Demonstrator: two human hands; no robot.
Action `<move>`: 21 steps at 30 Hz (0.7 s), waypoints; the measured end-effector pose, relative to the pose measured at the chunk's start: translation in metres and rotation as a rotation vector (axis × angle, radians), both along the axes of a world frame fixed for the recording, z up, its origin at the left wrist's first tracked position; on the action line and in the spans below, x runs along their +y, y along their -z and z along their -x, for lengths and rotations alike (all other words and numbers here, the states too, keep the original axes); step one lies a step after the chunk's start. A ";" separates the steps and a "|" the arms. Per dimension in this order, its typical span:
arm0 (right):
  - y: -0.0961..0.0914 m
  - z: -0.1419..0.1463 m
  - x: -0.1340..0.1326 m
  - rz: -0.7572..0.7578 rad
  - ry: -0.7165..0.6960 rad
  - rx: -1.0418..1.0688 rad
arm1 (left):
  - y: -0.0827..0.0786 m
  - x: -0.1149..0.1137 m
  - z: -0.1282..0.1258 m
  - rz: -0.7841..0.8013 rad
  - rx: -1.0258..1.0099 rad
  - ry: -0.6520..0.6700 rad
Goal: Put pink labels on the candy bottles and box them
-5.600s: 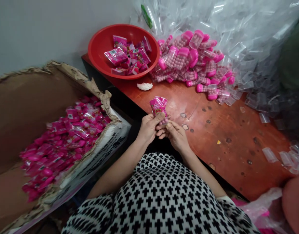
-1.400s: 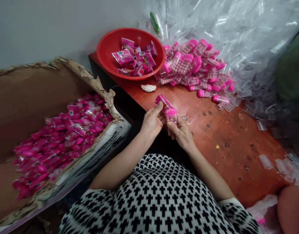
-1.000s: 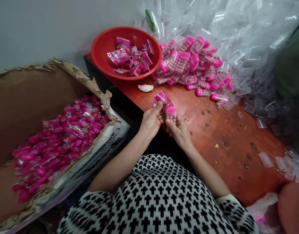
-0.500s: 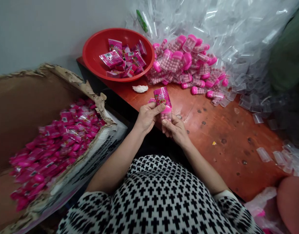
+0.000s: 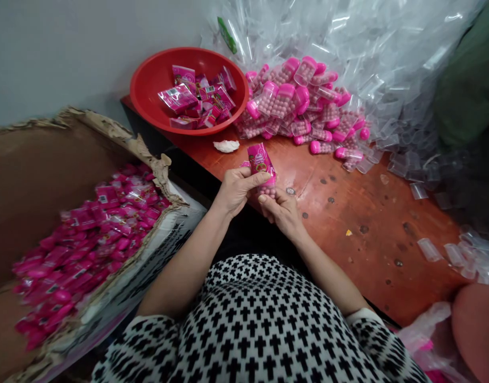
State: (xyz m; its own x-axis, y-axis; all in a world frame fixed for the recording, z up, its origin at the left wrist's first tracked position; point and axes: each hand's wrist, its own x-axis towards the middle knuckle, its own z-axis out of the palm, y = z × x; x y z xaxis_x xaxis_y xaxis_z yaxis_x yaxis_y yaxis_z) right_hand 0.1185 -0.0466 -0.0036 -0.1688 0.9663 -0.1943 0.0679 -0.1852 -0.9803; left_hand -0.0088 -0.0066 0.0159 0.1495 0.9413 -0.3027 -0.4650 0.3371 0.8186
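Head view, taken from left to right: a torn cardboard box [image 5: 120, 138] stands at the far left, filled with pink wrapped packs [image 5: 88, 234]; small barcode labels are seen on some, but no writing can be read. Black print runs along the box's white outer wall [image 5: 164, 255] and is too skewed to be read.

Near the middle, the left hand [image 5: 234, 189] is closed on the pink sleeve [image 5: 260, 162], the thumb pressed across its lower part. A round printed emblem is carried on the sleeve; its lettering is too small to be made out. Just beside it, touching, the right hand [image 5: 280, 210] is pinched from below on a clear tube of pink beads [image 5: 269, 189]. The tube's long axis is held nearly upright, tilted slightly away from the body, its upper end inside the sleeve, so the sleeve lies directly above the right fingers. Both hands are equally near.

Behind them, a red bowl [image 5: 148, 90] holds more wrapped packs. To its right a heap of pink-capped tubes [image 5: 300, 106] lies on the wooden table [image 5: 367, 213], then empty clear tubes [image 5: 428, 175]
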 end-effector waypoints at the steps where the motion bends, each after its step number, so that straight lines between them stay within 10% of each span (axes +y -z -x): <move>1: 0.000 0.000 -0.001 -0.043 0.049 -0.068 | 0.000 0.000 0.000 0.003 -0.007 0.001; 21: 0.011 0.002 -0.002 0.039 0.021 0.259 | 0.008 -0.007 -0.009 0.046 -0.043 -0.052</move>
State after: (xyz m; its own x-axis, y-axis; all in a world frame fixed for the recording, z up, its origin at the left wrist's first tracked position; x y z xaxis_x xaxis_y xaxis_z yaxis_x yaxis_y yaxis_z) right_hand 0.1167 -0.0490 -0.0146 -0.1974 0.9629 -0.1842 -0.1885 -0.2217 -0.9567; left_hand -0.0001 -0.0135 0.0079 0.1141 0.9333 -0.3405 -0.5173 0.3484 0.7817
